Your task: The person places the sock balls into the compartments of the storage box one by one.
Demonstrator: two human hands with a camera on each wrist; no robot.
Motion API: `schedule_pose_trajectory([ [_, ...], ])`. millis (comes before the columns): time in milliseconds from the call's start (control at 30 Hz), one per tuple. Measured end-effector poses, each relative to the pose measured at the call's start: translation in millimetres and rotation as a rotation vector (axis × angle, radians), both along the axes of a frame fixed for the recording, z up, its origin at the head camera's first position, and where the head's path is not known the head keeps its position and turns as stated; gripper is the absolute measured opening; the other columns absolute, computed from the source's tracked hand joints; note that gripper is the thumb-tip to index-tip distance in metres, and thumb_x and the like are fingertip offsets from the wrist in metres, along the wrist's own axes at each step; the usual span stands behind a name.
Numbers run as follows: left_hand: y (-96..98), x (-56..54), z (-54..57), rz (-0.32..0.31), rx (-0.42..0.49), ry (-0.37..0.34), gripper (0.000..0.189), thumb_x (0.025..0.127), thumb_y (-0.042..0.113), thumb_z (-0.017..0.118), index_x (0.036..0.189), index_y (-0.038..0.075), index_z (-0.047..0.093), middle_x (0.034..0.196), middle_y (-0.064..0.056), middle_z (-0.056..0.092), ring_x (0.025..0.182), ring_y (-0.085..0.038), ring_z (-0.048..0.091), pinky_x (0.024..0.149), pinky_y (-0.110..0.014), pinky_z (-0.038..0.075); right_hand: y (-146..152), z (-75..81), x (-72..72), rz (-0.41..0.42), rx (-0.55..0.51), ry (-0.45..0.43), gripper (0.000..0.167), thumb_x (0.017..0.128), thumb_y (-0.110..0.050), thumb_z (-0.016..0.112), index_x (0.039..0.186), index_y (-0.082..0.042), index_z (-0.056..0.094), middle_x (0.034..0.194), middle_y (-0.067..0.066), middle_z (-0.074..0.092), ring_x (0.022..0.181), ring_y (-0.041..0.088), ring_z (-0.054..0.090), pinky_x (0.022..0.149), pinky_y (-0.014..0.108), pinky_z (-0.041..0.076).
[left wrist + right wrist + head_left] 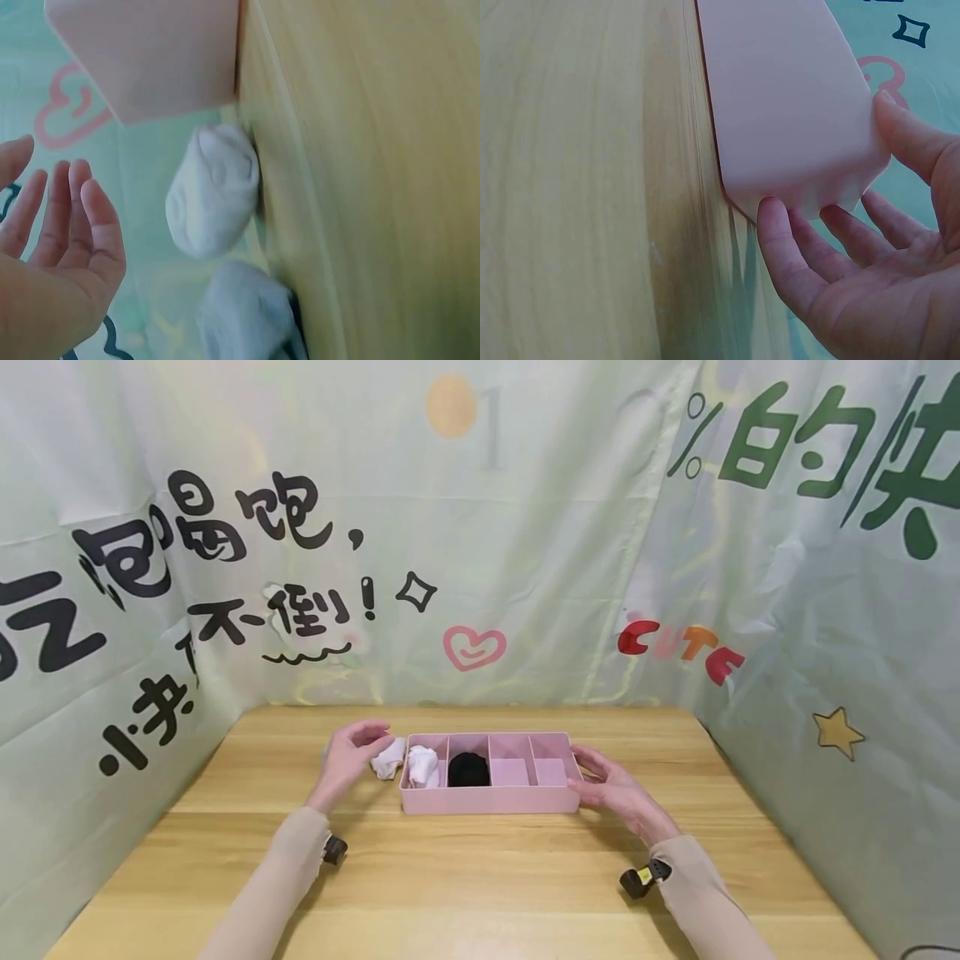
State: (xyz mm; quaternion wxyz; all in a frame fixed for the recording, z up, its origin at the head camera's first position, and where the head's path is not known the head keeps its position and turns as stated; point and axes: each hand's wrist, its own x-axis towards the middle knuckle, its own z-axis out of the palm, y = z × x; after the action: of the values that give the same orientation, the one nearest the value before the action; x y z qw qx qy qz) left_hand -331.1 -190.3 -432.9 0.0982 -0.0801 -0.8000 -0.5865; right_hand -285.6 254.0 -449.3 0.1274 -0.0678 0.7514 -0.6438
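A pink divided storage box point(491, 801) sits lengthwise on the table. Its leftmost compartment holds a balled-up white sock point(422, 767), and the one beside it holds a rounded black bundle point(468, 770). My right hand point(622, 789) grips the box's right end, thumb at the front corner and fingers against the end wall. Left of the box, my left hand point(354, 756) hovers with fingers loosely bent and nothing in them. Close by it lies a rolled white sock point(214, 191). Behind that, a pale grey-blue sock point(247, 311) shows in the left wrist view.
The wooden table point(480, 885) reaches back to a printed cloth backdrop point(525, 568), with more cloth along both sides. Small black cameras are strapped to both wrists. The box's two right compartments show bare pink floors.
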Motion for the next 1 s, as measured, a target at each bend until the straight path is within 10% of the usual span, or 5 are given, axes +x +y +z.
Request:
schedule_pose_trajectory([
  [1000, -76.5, -8.2, -0.5, -0.037, 0.116, -0.183, 0.051, 0.089, 0.011, 0.072, 0.135, -0.001, 0.054, 0.108, 0.012, 0.067, 0.099, -0.004, 0.061, 0.087, -0.024, 0.053, 0, -2.9, -0.6, -0.013, -0.002, 0.008, 0.076, 0.093, -0.009, 0.066, 0.155, -0.007, 0.022, 0.161, 0.022, 0.018, 0.143, 0.047, 0.026, 0.099, 0.042, 0.050],
])
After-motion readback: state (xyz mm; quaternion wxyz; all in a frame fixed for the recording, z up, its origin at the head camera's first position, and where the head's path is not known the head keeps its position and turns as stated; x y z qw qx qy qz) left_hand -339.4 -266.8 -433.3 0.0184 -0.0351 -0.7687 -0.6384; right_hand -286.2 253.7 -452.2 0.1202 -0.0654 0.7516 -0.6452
